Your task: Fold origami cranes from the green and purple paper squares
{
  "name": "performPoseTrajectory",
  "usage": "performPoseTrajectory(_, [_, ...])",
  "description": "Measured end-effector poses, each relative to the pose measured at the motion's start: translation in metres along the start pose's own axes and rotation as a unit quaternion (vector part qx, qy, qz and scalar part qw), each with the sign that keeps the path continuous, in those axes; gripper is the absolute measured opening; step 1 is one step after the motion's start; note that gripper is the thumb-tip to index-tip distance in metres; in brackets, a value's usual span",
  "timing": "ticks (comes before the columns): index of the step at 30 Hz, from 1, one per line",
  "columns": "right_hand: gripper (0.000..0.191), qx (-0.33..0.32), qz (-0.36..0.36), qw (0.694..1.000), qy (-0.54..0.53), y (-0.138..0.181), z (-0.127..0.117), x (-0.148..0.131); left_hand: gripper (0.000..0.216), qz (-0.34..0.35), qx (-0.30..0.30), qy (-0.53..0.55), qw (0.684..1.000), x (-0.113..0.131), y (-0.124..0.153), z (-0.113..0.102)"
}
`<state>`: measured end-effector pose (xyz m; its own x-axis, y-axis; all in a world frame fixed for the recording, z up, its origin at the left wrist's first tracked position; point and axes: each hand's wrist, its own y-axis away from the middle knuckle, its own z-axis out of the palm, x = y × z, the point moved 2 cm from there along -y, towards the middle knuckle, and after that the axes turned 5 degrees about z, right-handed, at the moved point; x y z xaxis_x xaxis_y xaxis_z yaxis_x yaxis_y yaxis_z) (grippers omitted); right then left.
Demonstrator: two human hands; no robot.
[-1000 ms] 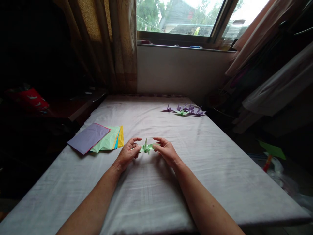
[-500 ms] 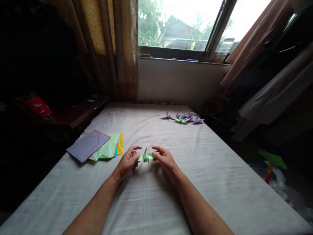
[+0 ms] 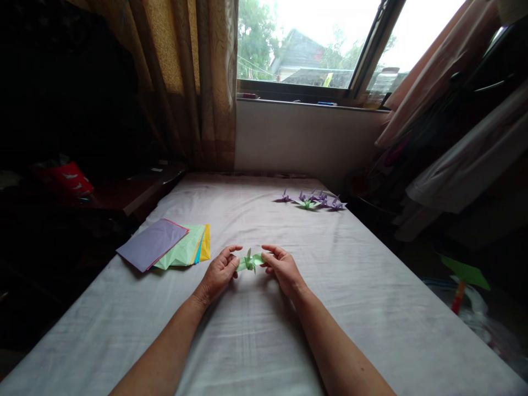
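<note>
A small green paper crane [image 3: 249,262] is held just above the white-sheeted table [image 3: 256,330], near its middle. My left hand [image 3: 219,273] pinches the crane's left wing between thumb and fingers. My right hand [image 3: 283,269] pinches the right wing the same way. Both hands are closed on the paper, with the crane's pointed neck and tail sticking up between them.
A fanned stack of coloured paper sheets [image 3: 165,246], purple on top, lies to the left. Several folded purple cranes and a green one [image 3: 311,200] sit at the far right of the table. Curtains [image 3: 185,77] and a window [image 3: 313,44] stand behind; clutter fills the floor at right.
My hands have kept the same pinch on the crane, drawing slightly closer together. The view has tilted upward a little, showing more window.
</note>
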<state>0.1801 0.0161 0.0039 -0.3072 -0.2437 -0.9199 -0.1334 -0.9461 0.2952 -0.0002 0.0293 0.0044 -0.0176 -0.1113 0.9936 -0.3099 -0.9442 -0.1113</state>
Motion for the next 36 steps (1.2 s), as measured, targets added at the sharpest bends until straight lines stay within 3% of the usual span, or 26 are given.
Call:
performPoseTrajectory(17, [0.052, -0.006, 0.042, 0.998, -0.050, 0.0044, 0.0014, -0.0001, 0.048, 0.004, 0.003, -0.010, 1.000, -0.0011, 0.0004, -0.0016])
performPoseTrajectory(30, [0.054, -0.059, 0.009, 0.998, -0.004, 0.0082, 0.0037, -0.0010, 0.046, 0.016, -0.005, -0.045, 0.999, -0.0013, 0.0015, 0.0013])
performPoseTrajectory(36, [0.055, -0.021, 0.004, 1.000, 0.019, 0.0030, 0.0043, 0.0056, 0.046, 0.017, -0.001, -0.047, 0.999, 0.0007, 0.0022, -0.0020])
